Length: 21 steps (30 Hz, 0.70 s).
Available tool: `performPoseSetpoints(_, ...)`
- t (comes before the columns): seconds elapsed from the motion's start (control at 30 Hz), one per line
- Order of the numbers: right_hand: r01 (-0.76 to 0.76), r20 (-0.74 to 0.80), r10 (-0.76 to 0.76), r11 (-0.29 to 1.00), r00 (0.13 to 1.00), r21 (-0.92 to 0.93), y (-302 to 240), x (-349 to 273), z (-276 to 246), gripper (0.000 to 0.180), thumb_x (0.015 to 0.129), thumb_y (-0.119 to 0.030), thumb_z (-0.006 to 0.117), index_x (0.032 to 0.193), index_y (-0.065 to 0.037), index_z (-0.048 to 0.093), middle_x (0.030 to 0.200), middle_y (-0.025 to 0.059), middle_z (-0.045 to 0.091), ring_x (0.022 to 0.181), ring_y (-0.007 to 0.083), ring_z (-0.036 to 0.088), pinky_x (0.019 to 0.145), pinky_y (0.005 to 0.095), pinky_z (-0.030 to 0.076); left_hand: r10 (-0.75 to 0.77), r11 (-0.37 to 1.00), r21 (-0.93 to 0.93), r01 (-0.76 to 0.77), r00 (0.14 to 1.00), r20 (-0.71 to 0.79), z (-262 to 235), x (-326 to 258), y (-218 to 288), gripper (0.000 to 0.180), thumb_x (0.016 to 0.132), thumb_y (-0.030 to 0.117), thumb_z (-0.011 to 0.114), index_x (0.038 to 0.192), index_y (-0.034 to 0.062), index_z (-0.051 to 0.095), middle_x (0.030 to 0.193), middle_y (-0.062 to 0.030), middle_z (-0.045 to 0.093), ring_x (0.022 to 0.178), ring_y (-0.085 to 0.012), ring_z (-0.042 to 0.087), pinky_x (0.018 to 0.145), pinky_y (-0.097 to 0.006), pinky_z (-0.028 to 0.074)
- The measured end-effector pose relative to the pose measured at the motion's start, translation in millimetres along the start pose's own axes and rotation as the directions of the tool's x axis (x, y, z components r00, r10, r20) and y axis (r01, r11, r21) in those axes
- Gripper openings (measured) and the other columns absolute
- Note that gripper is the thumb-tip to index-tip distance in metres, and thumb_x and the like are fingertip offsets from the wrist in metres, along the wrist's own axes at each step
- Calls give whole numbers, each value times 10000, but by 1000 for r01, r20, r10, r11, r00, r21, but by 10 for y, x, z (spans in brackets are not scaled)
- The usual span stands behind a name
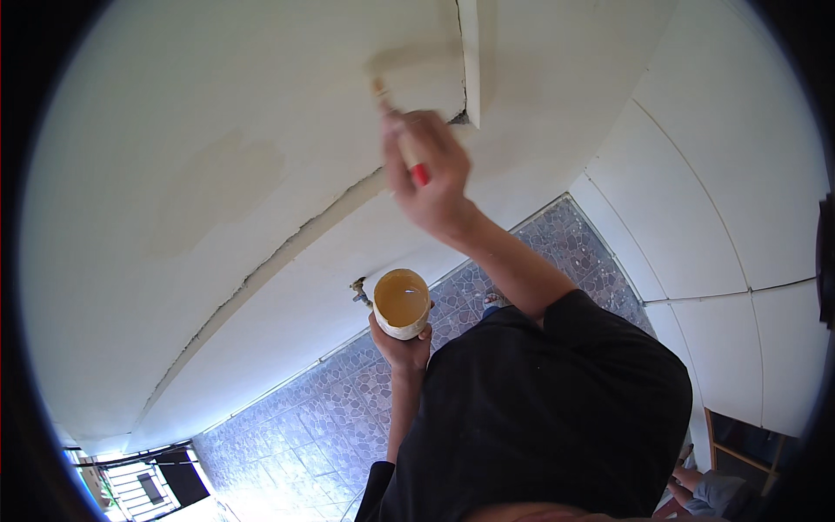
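My right hand (432, 170), blurred by motion, is raised to the pale wall (287, 78) with its fingers closed round a paintbrush (380, 89). The bristles point up the wall and appear at or close to its surface, and the handle has a red end. Lower down, my left hand (402, 350) grips a whitish round tub (402, 331) from below and the side. A yellowish-cream liquid, seemingly paint, shows inside the tub. Darker, damp-looking patches mark the wall near the brush and farther left.
A cracked ledge (300, 233) runs along the wall, meeting a vertical strip (470, 65). A brass tap (358, 291) juts out beside the tub. Patterned tiles (348, 396) cover the floor. White panels (696, 217) stand right; another person (713, 494) is at lower right.
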State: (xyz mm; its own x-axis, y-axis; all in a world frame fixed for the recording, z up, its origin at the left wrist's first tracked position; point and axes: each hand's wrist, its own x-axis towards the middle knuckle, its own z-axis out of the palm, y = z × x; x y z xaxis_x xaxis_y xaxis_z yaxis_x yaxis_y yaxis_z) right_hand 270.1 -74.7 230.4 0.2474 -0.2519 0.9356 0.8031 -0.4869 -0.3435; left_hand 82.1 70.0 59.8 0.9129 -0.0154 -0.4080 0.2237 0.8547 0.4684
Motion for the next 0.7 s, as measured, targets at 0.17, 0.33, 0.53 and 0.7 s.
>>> performPoseSetpoints(0.17,-118,-178,65,946,982,-302,427,279,-210,252,913,36,678,1165,22,689,867,121,578,637,238,587,548,356,478,-3,999,39,2,1000,10,35,-12,-34,532,1042,552,381,1337,148,563,1108,-77,683,929,-363,708,433,-264,434)
performPoseSetpoints(0.33,4,9,-3,992,1000,-124,160,78,69,269,918,25,691,1186,1,689,875,106,584,635,228,596,545,353,481,-16,999,45,16,1000,3,39,1,-28,542,1044,554,373,1336,139,563,1103,-82,684,934,-363,710,434,-263,433)
performPoseSetpoints(0.53,-28,60,26,999,998,33,-94,91,-310,197,906,61,719,1100,23,716,910,111,655,758,203,667,597,301,538,-18,999,29,18,1000,23,36,26,-29,544,1044,551,363,1340,141,565,1103,-82,687,930,-356,714,427,-264,438)
performPoseSetpoints(0.7,-128,28,128,992,991,3,121,207,-695,254,873,-10,797,1122,-50,766,921,105,667,756,178,676,617,295,518,-34,999,5,34,999,23,9,39,-51,545,1046,545,349,1347,145,564,1112,-76,690,926,-350,714,425,-264,443)
